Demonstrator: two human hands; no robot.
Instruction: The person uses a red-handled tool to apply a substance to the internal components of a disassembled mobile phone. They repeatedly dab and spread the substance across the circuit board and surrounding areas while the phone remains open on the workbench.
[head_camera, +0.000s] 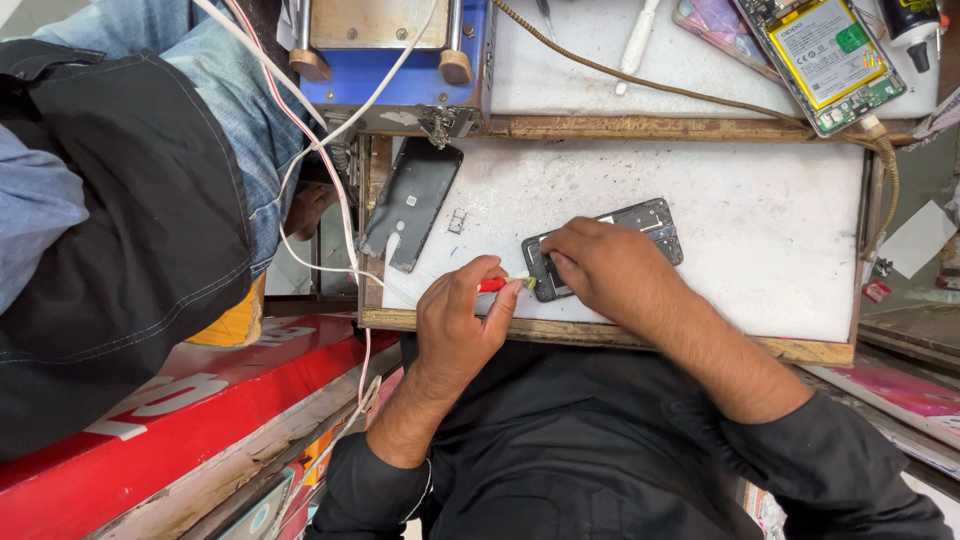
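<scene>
Red-handled tool (494, 285) pinched in left hand (457, 325); right hand (600, 265) presses flat dark phone frame (640, 225).

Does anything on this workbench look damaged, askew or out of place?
Yes. The opened phone at the top right lies with its back off, battery exposed. A dark back cover lies askew by itself. The right hand presses a dark phone frame; the left hand holds a red-handled tool.

The screwdriver (493, 285) handle is red with a yellow-green tip. The phone frame (640, 222) is dark grey, as is the loose back cover (412, 203). The work board (740, 230) is scuffed white with a brown wooden edge. The machine (395, 70) is blue, and the 2 sleeves (600, 470) are black.
</scene>
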